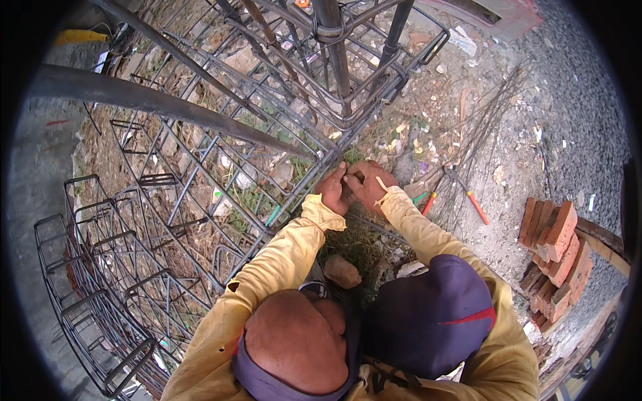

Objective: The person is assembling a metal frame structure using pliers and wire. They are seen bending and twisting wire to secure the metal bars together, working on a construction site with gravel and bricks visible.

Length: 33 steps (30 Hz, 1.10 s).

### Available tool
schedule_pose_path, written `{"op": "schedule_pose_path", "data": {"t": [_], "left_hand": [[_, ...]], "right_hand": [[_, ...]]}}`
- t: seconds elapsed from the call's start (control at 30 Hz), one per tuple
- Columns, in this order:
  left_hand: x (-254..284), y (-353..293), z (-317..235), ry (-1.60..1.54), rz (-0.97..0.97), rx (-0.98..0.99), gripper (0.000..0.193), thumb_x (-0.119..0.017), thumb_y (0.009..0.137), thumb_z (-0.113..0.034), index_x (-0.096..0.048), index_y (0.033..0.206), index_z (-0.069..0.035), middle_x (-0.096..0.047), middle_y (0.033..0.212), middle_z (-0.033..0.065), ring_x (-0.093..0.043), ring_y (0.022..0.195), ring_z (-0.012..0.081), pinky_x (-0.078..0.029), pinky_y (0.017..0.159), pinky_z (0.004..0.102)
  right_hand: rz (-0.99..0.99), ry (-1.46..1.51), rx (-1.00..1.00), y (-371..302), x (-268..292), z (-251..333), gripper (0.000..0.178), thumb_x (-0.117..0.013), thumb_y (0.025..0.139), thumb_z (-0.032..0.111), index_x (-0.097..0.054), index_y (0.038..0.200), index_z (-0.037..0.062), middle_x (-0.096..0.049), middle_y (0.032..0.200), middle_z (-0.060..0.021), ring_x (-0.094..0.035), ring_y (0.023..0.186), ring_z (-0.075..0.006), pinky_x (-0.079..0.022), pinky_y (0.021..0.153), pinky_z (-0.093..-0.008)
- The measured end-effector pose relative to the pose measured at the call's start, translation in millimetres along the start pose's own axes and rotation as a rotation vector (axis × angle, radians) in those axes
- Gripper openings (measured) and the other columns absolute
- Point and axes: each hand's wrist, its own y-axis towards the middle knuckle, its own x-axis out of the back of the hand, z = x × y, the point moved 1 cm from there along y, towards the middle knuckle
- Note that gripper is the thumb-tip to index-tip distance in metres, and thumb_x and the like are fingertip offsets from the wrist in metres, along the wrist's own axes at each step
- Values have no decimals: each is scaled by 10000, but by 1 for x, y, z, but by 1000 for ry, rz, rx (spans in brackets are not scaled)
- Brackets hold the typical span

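Observation:
My left hand (336, 190) and my right hand (367, 185) meet at the edge of a steel rebar mat (294, 194). The fingers of both are curled and pressed together. Whatever lies between them is too small or hidden to make out, though they are right beside the mat's outer bar. A pair of pincers (464, 194) with orange handles lies on the ground to the right of my right hand. Long thin tie wires (478, 147) are spread over the dirt just beyond the pincers.
Upright column bars (334, 60) with stirrups rise at the far side. A thick slanting bar (167, 103) crosses from the left. Stacked bricks (558, 247) stand at right. More bent rebar cages (93, 287) lie at left. A stone (342, 271) sits near my knees.

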Motion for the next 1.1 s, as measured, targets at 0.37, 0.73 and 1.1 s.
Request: {"op": "schedule_pose_path", "data": {"t": [0.37, 0.73, 1.1], "left_hand": [[15, 8, -5, 162, -206, 49, 95, -564, 992, -226, -576, 988, -132, -511, 788, -40, -441, 567, 67, -341, 466, 242], [-8, -5, -13, 12, -263, -26, 61, -579, 977, -148, -570, 990, -89, -437, 703, -62, -368, 552, 50, -277, 483, 228], [-80, -36, -3, 550, -30, -57, 422, -523, 1009, -169, -440, 1401, -35, -613, 1020, 35, -584, 846, 118, -511, 782, 257]], "right_hand": [[114, -519, 391, 46, 5, -20, 236, -529, 899, 215, -591, 1089, 90, -601, 1116, -127, -627, 1017, -334, -511, 894, -428], [172, 299, -338, 43, 7, -34, 215, -565, 899, 254, -619, 1021, 85, -612, 836, -94, -618, 749, -238, -521, 682, -372], [300, 1122, -387, 17, -20, -65, 270, -513, 950, 268, -618, 1048, 39, -626, 787, -36, -594, 651, -141, -489, 577, -302]]}}
